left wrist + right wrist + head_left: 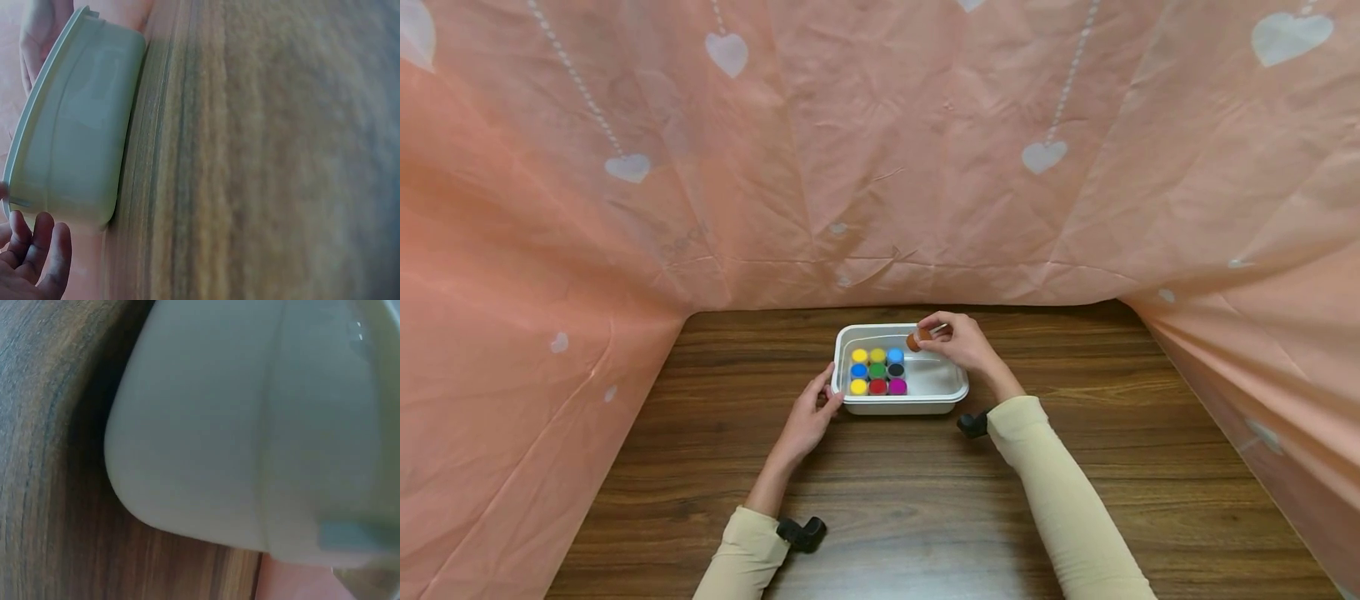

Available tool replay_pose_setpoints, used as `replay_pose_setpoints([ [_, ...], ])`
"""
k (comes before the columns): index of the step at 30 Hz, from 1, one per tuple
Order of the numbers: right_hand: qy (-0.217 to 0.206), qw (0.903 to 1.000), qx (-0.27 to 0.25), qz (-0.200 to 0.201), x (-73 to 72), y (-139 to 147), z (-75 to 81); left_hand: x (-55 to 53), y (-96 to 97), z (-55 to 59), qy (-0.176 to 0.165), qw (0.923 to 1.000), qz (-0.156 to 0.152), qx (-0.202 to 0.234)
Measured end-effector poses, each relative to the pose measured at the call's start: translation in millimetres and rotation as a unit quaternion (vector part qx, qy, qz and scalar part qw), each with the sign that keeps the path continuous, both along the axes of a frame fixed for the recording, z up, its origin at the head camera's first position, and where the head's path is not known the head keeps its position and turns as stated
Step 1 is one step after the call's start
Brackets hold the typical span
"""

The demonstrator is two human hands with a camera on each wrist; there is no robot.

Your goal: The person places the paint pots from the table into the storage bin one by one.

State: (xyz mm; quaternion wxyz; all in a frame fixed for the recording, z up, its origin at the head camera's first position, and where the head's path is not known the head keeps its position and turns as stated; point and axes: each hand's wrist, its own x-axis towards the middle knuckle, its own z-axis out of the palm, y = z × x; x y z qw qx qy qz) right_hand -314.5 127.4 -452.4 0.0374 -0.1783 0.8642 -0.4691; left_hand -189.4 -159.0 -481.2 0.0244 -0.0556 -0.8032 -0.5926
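Observation:
In the head view, a white plastic tub (898,408) sits on the wooden table. My left hand (808,419) grips its left end at the near corner, and in the left wrist view the fingers (42,247) curl beside the outer wall. Above the far side of the tub, my right hand (961,342) pinches a small orange-brown paint pot (917,338) between thumb and fingers. Small paint pots stand in rows in the left half, among them a blue pot (859,372), a green pot (877,371), a black pot (896,372) and a purple pot (897,387).
The brown wooden table (895,508) spreads around the tub. A peach curtain (895,208) with white hearts hangs behind and along both sides. Each wrist bears a black camera, such as the left wrist camera (802,534).

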Motion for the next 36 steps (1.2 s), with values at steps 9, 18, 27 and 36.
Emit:
replay_pose_setpoints([
  [9,0.007,0.9999,0.014,0.002,-3.6,-9,-6.0,0.4,-0.4,4.1,0.006,0.9999,-0.002,-0.008],
  [18,0.041,0.9978,0.052,0.0,-9.4,-11,-12.8,-16.1,-5.1,-23.9,0.007,0.9998,0.009,-0.018],
  [27,0.067,0.9929,0.097,0.021,-13.4,-14,-20.0,-18.4,-9.4,-33.0,0.008,0.9998,0.004,-0.017],
  [36,0.067,0.9875,0.141,0.02,-16.4,-21,-21.1,-17.9,-9.9,-34.9,0.008,0.9999,0.0,-0.012],
])
